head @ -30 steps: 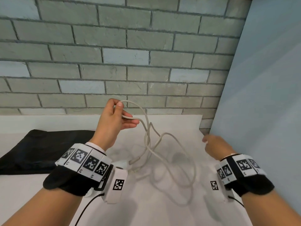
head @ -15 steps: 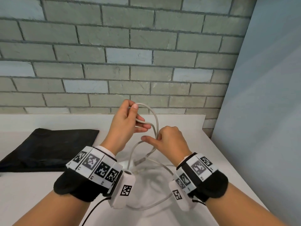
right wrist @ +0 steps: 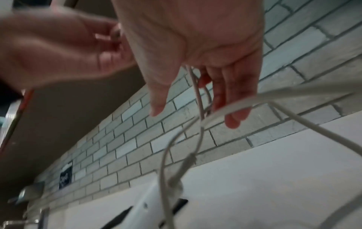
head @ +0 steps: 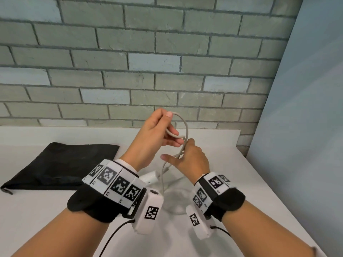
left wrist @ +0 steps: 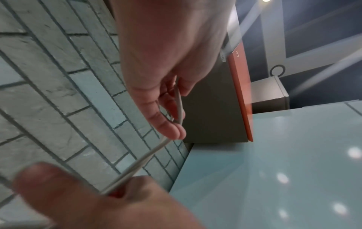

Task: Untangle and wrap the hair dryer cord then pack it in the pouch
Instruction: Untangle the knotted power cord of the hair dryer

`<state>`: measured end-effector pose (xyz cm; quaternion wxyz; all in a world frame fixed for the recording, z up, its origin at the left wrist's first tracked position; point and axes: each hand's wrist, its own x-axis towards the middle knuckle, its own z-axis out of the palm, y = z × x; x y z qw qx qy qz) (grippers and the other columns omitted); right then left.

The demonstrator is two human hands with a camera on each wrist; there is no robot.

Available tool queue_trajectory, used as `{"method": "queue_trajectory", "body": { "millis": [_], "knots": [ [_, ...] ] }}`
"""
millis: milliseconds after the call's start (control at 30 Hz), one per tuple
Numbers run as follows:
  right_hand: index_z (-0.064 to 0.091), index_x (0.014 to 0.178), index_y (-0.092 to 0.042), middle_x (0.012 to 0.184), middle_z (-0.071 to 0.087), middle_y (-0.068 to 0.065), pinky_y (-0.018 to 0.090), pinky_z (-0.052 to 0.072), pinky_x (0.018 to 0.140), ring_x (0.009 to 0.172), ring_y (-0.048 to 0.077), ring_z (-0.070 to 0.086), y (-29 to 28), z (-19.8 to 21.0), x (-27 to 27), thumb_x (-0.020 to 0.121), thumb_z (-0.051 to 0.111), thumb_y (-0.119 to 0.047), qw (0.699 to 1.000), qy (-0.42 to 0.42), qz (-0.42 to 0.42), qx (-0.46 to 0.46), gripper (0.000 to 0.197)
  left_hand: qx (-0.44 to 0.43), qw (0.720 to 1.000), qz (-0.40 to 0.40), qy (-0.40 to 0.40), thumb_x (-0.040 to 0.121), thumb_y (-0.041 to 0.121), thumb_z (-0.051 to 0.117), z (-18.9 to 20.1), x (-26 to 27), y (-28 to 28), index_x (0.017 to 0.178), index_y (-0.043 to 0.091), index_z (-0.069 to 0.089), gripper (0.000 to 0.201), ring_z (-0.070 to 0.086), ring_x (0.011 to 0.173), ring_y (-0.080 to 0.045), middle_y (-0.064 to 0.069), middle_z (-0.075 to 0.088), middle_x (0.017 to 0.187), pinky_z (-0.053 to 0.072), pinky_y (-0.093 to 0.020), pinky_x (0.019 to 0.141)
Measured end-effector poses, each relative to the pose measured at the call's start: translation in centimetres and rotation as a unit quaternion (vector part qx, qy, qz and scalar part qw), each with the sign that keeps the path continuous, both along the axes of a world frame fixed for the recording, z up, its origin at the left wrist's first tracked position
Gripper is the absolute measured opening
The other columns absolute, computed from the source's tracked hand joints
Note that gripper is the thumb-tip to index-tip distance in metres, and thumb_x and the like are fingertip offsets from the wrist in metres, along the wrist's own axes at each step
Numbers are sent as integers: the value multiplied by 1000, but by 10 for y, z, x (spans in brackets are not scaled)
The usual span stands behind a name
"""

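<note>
My left hand (head: 169, 127) is raised over the white counter (head: 55, 219) and pinches a small loop of the pale hair dryer cord (head: 186, 127) between thumb and fingers. Just below it, my right hand (head: 179, 151) holds the hanging strands, with its thumb sticking out to the left. In the left wrist view the cord (left wrist: 179, 106) runs from my left fingers down into my right hand (left wrist: 94, 201). In the right wrist view the cord (right wrist: 197, 99) passes between thumb and fingers. The white hair dryer (head: 151, 178) lies under my wrists, mostly hidden. The black pouch (head: 61, 164) lies flat at the left.
A grey brick wall (head: 148, 62) runs along the back of the counter. A pale blue panel (head: 306, 127) closes off the right side. More slack cord (head: 176, 212) loops on the counter between my wrists.
My right hand came in from the far right and took hold of the cord below my left hand. The wide loops that lay on the counter are now drawn in.
</note>
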<state>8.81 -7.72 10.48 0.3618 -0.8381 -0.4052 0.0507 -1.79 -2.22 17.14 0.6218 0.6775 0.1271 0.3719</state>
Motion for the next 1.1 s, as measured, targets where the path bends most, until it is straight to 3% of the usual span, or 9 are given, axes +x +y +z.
{"method": "queue_trajectory", "body": {
  "millis": [200,333,433,533,633,700,800,933,1100],
  "knots": [
    [40,110,-6,103,64,16,36,48,71,91,35,61,15,-3,1,78,66,-24,999,-20,-5,34,45,-6,999,-12,-33,97,25,37,13,-7,3,73,14,43,27,64,53,-22,-1,55,57,57,-33,60],
    [26,134,-15,97,62,11,30,49,76,83,22,59,4,10,3,69,75,-7,980,24,195,-40,82,1,996,88,-25,97,26,35,7,-15,32,75,20,43,25,59,62,-18,1,53,67,50,-30,61],
    [-1,145,-21,126,51,13,25,42,87,110,23,52,-10,22,6,69,75,-8,958,-25,258,-125,108,-13,988,151,-16,97,27,34,-2,-16,48,75,23,41,24,55,67,-15,2,55,67,40,-28,66],
    [13,144,-17,135,43,8,21,35,91,122,22,45,-25,33,14,79,66,-7,963,-89,220,-128,84,-2,978,206,-27,97,27,34,0,-19,59,75,24,42,23,52,66,-14,1,51,64,40,-27,65],
    [59,112,-11,91,61,5,26,49,80,78,12,59,-39,43,35,85,57,-6,979,-150,140,-21,27,11,967,250,-49,96,25,36,5,-24,74,75,25,43,23,49,68,-17,1,45,59,40,-27,63],
    [61,106,-12,74,55,-2,16,48,59,47,3,55,-48,47,52,88,53,-4,987,-94,122,36,22,25,961,270,-52,95,23,37,4,-27,80,74,24,44,22,46,65,-17,1,41,60,42,-27,65],
    [55,115,-7,74,48,-1,17,48,52,43,10,55,-64,60,67,92,43,-1,985,45,99,137,27,49,956,288,-43,94,22,38,-2,-27,82,72,23,44,23,41,59,-12,2,37,62,45,-32,72],
    [54,94,-6,75,47,7,19,54,51,53,8,58,-78,94,59,94,34,2,911,223,179,298,21,94,949,300,-14,94,22,39,-14,-22,77,69,23,41,24,41,63,-14,4,37,62,42,-30,67],
    [49,89,-13,72,56,-4,23,54,64,65,8,59,-81,134,49,95,32,-1,806,223,259,483,22,131,944,304,6,92,24,41,-22,-18,73,80,7,48,22,37,62,-15,3,37,60,47,-46,70]
  ]
}}
